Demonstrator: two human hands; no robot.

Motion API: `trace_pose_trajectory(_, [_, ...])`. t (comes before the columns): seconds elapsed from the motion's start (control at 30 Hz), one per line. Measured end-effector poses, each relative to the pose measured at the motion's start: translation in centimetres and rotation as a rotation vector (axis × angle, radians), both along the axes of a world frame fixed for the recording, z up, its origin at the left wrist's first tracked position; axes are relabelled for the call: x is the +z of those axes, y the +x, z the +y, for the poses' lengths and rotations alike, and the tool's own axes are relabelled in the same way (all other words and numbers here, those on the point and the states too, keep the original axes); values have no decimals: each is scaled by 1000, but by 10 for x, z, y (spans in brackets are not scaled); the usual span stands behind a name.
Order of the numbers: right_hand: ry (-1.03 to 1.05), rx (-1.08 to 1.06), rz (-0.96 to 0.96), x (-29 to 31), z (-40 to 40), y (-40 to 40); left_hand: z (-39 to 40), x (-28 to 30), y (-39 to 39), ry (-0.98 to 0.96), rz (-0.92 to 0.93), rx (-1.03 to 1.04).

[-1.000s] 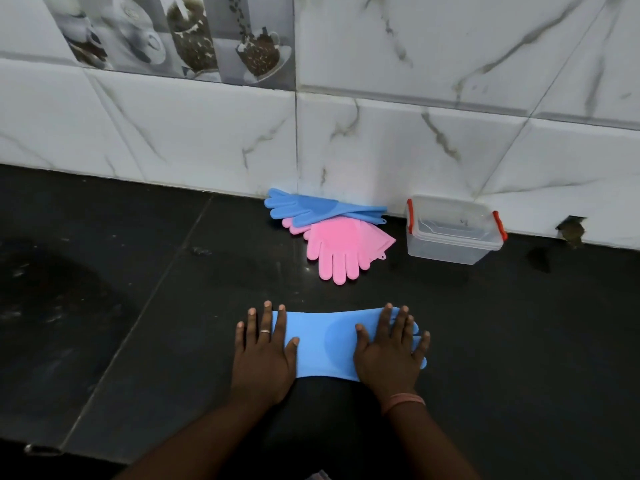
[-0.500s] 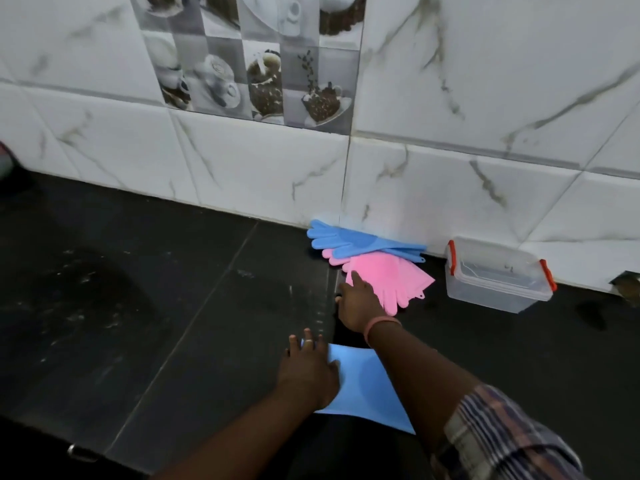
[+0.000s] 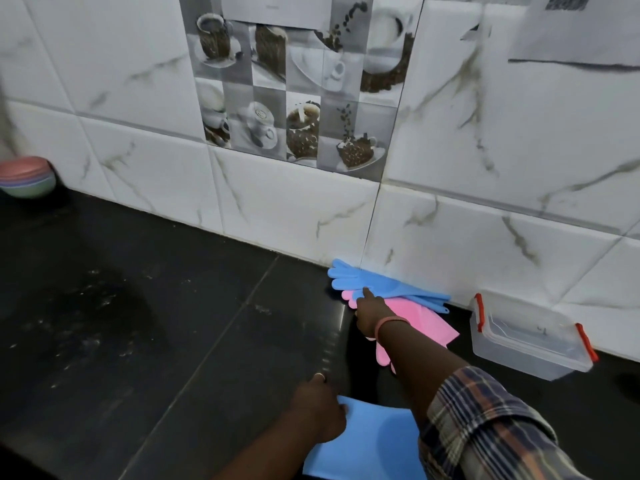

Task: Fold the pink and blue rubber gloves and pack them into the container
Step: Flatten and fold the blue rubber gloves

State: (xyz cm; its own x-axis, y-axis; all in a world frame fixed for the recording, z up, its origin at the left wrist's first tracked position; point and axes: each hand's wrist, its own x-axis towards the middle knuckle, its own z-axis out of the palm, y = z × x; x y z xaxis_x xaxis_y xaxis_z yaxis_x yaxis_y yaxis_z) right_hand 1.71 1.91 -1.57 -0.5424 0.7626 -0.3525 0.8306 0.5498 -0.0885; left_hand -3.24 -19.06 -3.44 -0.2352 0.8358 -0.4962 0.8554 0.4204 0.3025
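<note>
Your right hand (image 3: 369, 311) touches the glove pile (image 3: 388, 294); your left hand (image 3: 320, 408) presses the folded blue glove (image 3: 374, 441) at 6 o'clock.

We see the folded blue rubber glove (image 3: 377, 434) lying nearest us on the black stone worktop (image 3: 138, 341), with our left hand (image 3: 320, 408) resting on its left edge. Behind it, against the white marble-tiled wall (image 3: 485, 202), the second blue rubber glove (image 3: 384, 285) lies across the pink rubber gloves (image 3: 419, 323), where our right hand (image 3: 372, 311) reaches. To their right stands the clear plastic container with red clips (image 3: 530, 337), and far left the stacked pastel bowls (image 3: 26, 176).
</note>
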Motion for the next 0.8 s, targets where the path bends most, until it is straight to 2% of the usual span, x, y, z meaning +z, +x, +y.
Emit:
trace_pose_trajectory(0.1, [11, 5, 61, 2, 5, 7, -2, 1, -1, 1, -9, -22])
trace_pose_trajectory(0.17, [13, -54, 233, 6, 5, 9, -1, 2, -2, -1, -21, -16])
trace_pose_trajectory(0.23, [54, -118, 524, 15, 1, 8, 2, 4, -6, 5, -48, 21])
trace_pose_trajectory(0.27, [30, -193, 743, 25, -5, 8, 2, 5, -9, 18, -93, 55])
trace_pose_trajectory(0.33, [-7, -348, 1159, 54, -17, 10, -1, 10, -14, 50, -246, 151])
trace_pose_trajectory(0.37, [-2, -400, 1300, 69, -22, 14, -3, 14, -14, 82, -337, 199])
trace_pose_trajectory(0.43, [-12, -426, 1535, 95, -34, 32, -4, 25, -10, 221, -476, 355])
trace_pose_trajectory(0.5, [-154, -363, 1740, 119, -51, 53, 0, 40, -4, 430, -687, 593])
trace_pose_trajectory(0.53, [-221, -282, 1796, 129, -60, 64, 5, 48, -2, 458, -935, 768])
trace_pose_trajectory(0.6, [-425, -133, 1828, 133, -77, 85, 16, 60, -1, 312, -1674, 1031])
trace_pose_trajectory(0.63, [-582, -71, 1796, 130, -84, 94, 18, 63, -2, 242, -1998, 1032])
trace_pose_trajectory(0.67, [-697, -27, 1711, 124, -90, 103, 17, 66, -3, 228, -2200, 988])
trace_pose_trajectory(0.73, [-806, -37, 1491, 105, -102, 120, 11, 75, -2, 325, -2330, 942])
trace_pose_trajectory(0.8, [-867, -165, 1383, 82, -111, 133, 10, 68, -4, 465, -2197, 994])
